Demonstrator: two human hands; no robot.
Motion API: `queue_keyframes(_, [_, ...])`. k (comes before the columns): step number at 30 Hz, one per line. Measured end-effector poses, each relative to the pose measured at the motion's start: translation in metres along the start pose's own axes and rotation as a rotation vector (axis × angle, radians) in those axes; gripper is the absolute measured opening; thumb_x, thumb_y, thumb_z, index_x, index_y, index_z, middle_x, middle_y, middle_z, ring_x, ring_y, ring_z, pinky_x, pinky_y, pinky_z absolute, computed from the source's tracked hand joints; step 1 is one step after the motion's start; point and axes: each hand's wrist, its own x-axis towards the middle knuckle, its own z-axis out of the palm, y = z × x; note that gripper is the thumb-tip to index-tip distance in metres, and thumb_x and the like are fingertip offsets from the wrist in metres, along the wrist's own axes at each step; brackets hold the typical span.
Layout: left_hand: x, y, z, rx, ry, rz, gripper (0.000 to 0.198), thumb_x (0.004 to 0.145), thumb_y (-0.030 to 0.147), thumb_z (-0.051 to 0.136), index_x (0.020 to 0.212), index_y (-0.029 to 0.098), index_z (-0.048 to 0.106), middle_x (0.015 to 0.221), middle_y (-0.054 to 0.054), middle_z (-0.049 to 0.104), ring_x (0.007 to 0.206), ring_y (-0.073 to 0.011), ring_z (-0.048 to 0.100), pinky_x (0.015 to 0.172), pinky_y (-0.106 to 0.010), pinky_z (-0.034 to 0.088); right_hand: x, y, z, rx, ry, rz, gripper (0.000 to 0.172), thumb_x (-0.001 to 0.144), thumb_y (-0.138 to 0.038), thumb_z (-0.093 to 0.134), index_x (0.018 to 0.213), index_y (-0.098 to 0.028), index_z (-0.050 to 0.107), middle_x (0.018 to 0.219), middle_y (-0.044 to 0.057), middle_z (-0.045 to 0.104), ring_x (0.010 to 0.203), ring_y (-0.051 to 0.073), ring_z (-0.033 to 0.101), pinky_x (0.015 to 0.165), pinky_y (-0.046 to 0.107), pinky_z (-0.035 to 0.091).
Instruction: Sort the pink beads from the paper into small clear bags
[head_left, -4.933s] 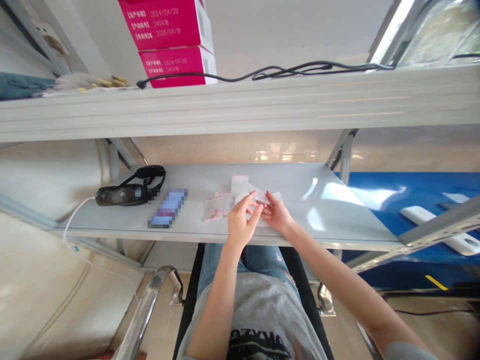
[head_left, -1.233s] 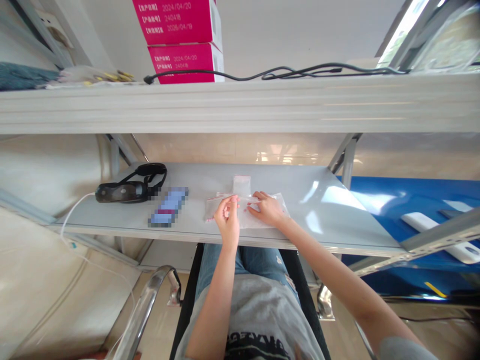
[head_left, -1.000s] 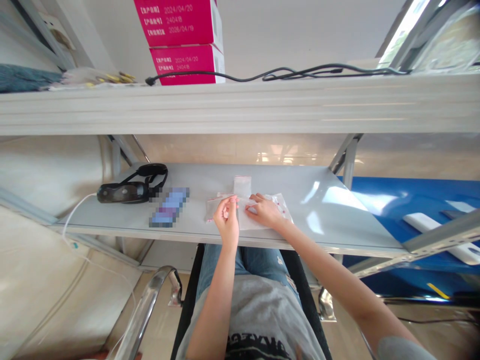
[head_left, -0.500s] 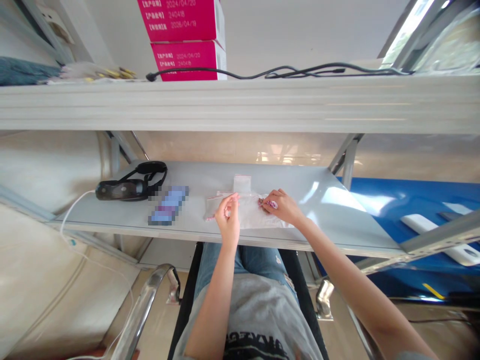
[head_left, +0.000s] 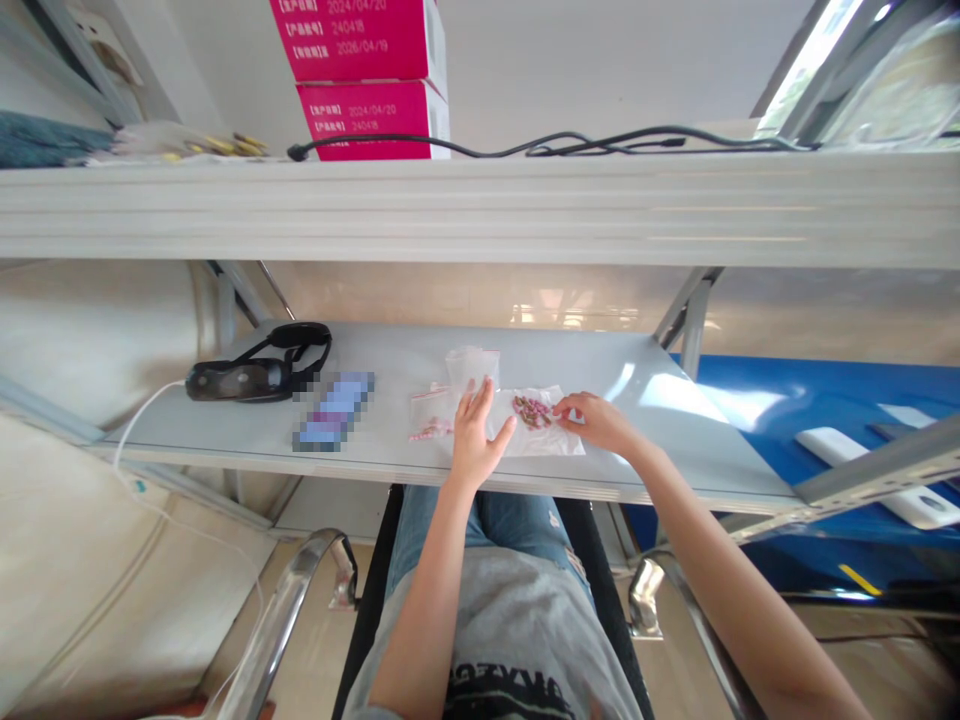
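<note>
A clear plastic bag [head_left: 541, 437] lies flat on the grey shelf table [head_left: 390, 455], and on it sits a small heap of pink and dark beads [head_left: 532, 410]. My left hand [head_left: 477, 435] rests open, fingers stretched out, on the bag's left part. My right hand [head_left: 600, 420] lies to the right of the heap, its fingertips together at the bag's right edge. A small clear bag with pink bits [head_left: 429, 412] lies left of my left hand. Another empty clear bag [head_left: 471, 361] lies behind it.
A black headset [head_left: 259, 368] and a blurred phone-like item [head_left: 334, 410] lie on the left of the table. An upper shelf [head_left: 480, 205] carries pink boxes [head_left: 367, 95] and a black cable [head_left: 525, 145]. A blue surface [head_left: 817, 395] lies to the right.
My left hand has let go of the small bag and now lies flat and open. The right hand moved right, and the bead heap now shows on the bag.
</note>
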Motion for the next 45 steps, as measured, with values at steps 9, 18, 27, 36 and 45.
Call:
queue_keyframes(9, [0.003,-0.004,0.004,-0.031,-0.105,-0.049,0.063,0.082,0.038,0.053,0.138,0.023,0.029,0.143,-0.003,0.036,0.137,-0.0222,0.016,0.111,-0.043,0.021,0.018,-0.017,0.004,0.1,0.021,-0.088,0.013,0.076,-0.022,0.055,0.08,-0.022,0.067,0.08,0.002,0.067,0.07,0.015,0.058,0.063,0.023,0.038])
queue_keyframes(18, [0.003,-0.001,0.0,-0.134,-0.198,-0.056,0.061,0.081,0.038,0.055,0.136,0.023,0.034,0.142,-0.003,0.037,0.136,-0.0214,0.019,0.111,-0.041,0.021,0.055,-0.043,0.018,0.418,0.178,0.066,0.034,0.081,-0.043,0.045,0.069,-0.018,0.064,0.062,0.002,0.061,0.057,0.014,0.052,0.055,0.024,0.035])
queue_keyframes(27, [0.002,-0.009,0.009,0.01,0.018,-0.082,0.035,0.084,0.021,0.048,0.119,0.019,0.051,0.117,-0.008,0.058,0.11,-0.0205,0.051,0.097,-0.039,0.04,0.105,-0.051,0.037,0.803,0.27,0.21,0.027,0.067,-0.041,0.055,0.064,-0.015,0.062,0.059,0.001,0.057,0.056,0.012,0.048,0.053,0.023,0.035])
queue_keyframes(36, [-0.004,-0.015,0.016,0.219,-0.075,-0.158,0.041,0.078,0.0,0.04,0.112,0.017,0.054,0.105,-0.01,0.062,0.101,-0.0213,0.056,0.088,-0.037,0.046,0.113,-0.05,0.049,0.284,0.252,0.343,0.022,0.075,-0.034,0.051,0.077,-0.019,0.065,0.073,0.004,0.066,0.066,0.016,0.058,0.055,0.024,0.035])
queue_keyframes(45, [0.005,-0.017,0.012,0.282,-0.139,-0.141,0.044,0.072,-0.006,0.039,0.107,0.014,0.056,0.096,-0.011,0.063,0.096,-0.0223,0.056,0.085,-0.036,0.046,0.11,-0.066,0.045,0.016,0.174,0.145,0.021,0.077,-0.028,0.053,0.095,-0.021,0.061,0.085,0.004,0.064,0.076,0.016,0.058,0.062,0.024,0.037])
